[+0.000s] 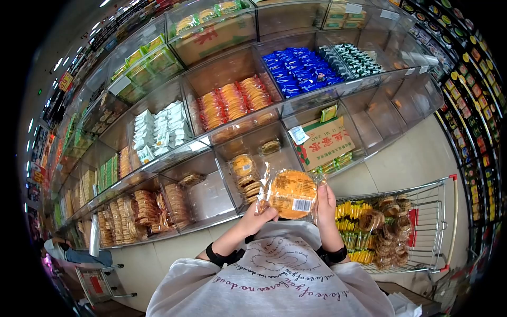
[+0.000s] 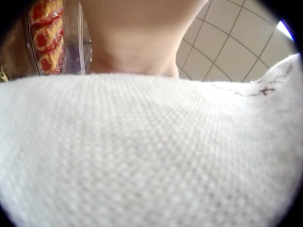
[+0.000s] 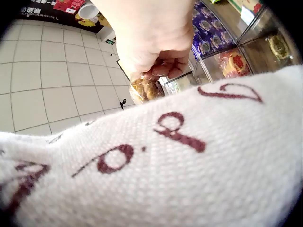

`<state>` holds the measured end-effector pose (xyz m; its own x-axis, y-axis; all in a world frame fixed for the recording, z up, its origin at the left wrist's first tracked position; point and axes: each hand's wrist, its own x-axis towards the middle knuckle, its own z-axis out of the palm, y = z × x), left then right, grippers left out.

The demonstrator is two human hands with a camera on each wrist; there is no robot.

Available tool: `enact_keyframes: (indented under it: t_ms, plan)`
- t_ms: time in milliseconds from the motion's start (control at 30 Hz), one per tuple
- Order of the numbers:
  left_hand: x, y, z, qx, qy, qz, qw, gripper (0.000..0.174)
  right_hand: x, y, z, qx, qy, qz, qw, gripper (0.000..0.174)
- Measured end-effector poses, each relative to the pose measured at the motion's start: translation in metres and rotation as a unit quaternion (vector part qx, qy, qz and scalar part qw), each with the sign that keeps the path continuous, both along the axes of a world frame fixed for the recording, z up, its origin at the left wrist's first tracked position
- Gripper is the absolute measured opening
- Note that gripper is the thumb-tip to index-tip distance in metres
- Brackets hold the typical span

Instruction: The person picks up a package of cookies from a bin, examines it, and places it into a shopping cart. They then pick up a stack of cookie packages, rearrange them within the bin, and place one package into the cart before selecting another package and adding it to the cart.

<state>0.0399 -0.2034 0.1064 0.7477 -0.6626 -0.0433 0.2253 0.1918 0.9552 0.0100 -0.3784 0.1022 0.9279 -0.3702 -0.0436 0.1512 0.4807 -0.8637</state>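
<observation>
In the head view both hands hold a packaged round pastry (image 1: pixel 291 190) in front of the chest. It is flat and orange-brown, in a clear wrapper with a barcode label (image 1: pixel 302 205) facing up. My left hand (image 1: pixel 257 217) grips the wrapper's left side, thumb on top. At the other side my right hand (image 1: pixel 326 205) pinches the wrapper's edge. The right wrist view shows that hand (image 3: pixel 163 59) with curled fingers, part of the packet (image 3: pixel 146 89) below them. White shirt fabric (image 2: pixel 151 151) fills most of the left wrist view and hides the left fingers.
Clear-walled shelf bins rise ahead, with blue packets (image 1: pixel 301 68), red-wrapped biscuits (image 1: pixel 232 105) and white packets (image 1: pixel 161 129). Just beyond the hands, a lower bin holds similar pastries (image 1: pixel 245 171). A shopping cart (image 1: pixel 449 222) at the right carries yellow packets (image 1: pixel 351 211) and bagged round pastries (image 1: pixel 391 238).
</observation>
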Motion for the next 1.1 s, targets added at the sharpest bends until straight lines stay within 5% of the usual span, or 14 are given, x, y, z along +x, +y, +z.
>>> enact_keyframes:
  t_ms: [433, 1100]
  plan:
    - [0.000, -0.002, 0.019, 0.089, -0.004, 0.022, 0.996, 0.028, 0.003, 0.002, -0.007, 0.038, 0.010, -0.020, 0.999, 0.019]
    - [-0.008, 0.006, 0.004, 0.059, -0.036, 0.028, 0.997, 0.023, 0.007, 0.010, -0.006, 0.063, 0.023, -0.005, 0.998, 0.021]
